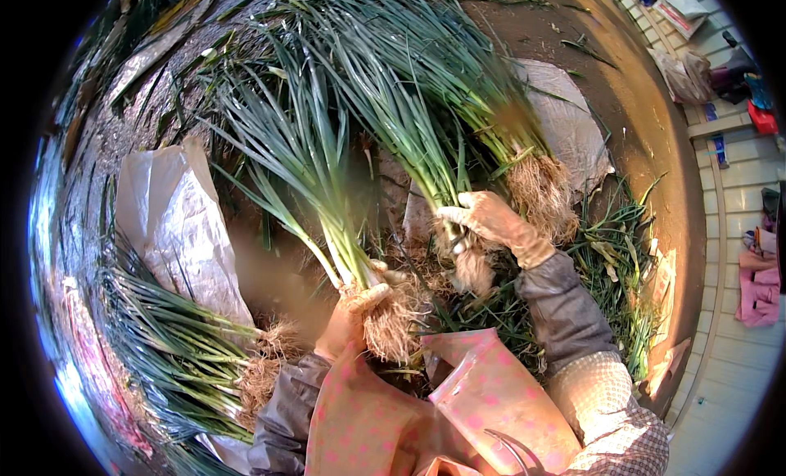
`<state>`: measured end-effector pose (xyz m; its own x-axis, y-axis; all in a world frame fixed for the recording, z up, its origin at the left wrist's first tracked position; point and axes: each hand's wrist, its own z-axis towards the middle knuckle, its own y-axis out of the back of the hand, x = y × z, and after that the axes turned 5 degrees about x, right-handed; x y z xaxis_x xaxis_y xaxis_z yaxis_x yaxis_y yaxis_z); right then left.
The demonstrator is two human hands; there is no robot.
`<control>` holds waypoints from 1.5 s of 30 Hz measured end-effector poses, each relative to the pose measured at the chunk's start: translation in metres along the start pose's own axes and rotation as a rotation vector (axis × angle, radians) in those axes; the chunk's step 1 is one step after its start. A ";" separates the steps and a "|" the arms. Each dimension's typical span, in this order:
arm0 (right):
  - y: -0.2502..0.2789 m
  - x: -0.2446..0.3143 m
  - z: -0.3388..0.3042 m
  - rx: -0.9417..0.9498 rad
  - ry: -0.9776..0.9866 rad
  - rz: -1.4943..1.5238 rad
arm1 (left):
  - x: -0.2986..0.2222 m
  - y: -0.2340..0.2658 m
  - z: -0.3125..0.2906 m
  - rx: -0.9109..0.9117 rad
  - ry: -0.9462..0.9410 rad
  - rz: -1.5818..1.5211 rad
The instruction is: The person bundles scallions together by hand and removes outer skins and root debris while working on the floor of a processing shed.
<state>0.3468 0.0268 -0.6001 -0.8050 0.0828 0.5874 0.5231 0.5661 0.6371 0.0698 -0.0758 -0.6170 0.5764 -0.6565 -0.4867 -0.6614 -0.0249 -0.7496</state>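
Observation:
My left hand (345,322), in a pale glove, is closed round the lower stalks of a bunch of green onions (332,206). Its shaggy roots hang just beside the wrist, and the long leaves fan up and away. Further right, my right hand (498,221), gloved too, has its fingers wrapped round the white ends of a second bunch (409,148). Those roots dangle below the fingers. Beyond the right hand lies a thick pile of green onions (491,116), its tangled brown roots pointing toward me.
At the lower left, more green onions (180,345) lie beside a pale sheet (176,218). Another sheet (565,120) sits under the far pile. Stripped leaves (610,255) litter the ground at right. A pink-spotted apron (499,394) covers my lap. Bags hang along a light wall (741,361).

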 end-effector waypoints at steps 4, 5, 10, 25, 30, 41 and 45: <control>-0.025 0.017 -0.022 -0.062 0.241 0.075 | 0.014 0.005 0.008 0.030 0.078 -0.009; -0.030 0.025 -0.027 -0.081 0.230 0.131 | 0.018 0.007 0.011 0.007 0.153 -0.018; -0.054 0.040 -0.049 -0.226 0.120 0.144 | 0.023 -0.036 0.008 0.022 0.245 -0.142; -0.064 0.012 -0.011 -0.202 -0.366 0.716 | 0.061 -0.010 0.005 -0.185 0.126 -0.150; -0.103 0.003 -0.083 -0.311 -0.139 0.957 | 0.072 0.019 0.004 -0.206 0.134 -0.217; -0.053 0.062 0.007 -0.337 0.053 -0.994 | 0.057 -0.020 0.008 -0.284 0.080 -0.119; -0.080 0.030 0.033 -0.125 -0.115 -1.216 | 0.057 -0.016 0.006 -0.309 0.070 -0.085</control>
<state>0.2713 0.0115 -0.6498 -0.8043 -0.3689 -0.4659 -0.5673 0.2433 0.7867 0.1161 -0.1088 -0.6359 0.6081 -0.6924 -0.3883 -0.7330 -0.3020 -0.6095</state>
